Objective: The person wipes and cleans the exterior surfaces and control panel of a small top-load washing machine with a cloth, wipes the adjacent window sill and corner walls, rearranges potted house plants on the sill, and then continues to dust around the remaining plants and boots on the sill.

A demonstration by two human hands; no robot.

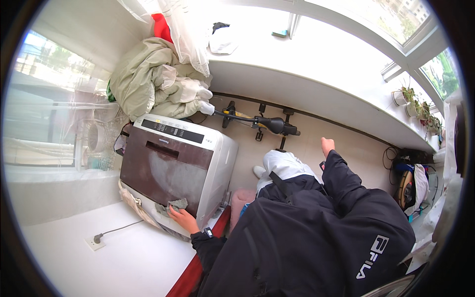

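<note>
My left hand (pixel 184 219) holds a grey cloth (pixel 177 205) against the rear part of a top-loading washing machine (pixel 178 163), near the lower edge of its brown lid. A pale, cloudy patch covers part of the lid, and a black control panel (pixel 172 131) runs along its far edge. Held out over the floor on the other side, my right hand (pixel 327 146) has its fingers curled in, with nothing seen in it. A dark jacket sleeve reaches each wrist.
A heaped pale green quilt (pixel 137 74) lies beyond the machine. An exercise bike (pixel 272 125) stands under the white windowsill (pixel 297 74), which holds potted plants (pixel 412 107). A pink stool (pixel 242 204) is beside me. A plug with a cord (pixel 98 238) sits in a wall socket.
</note>
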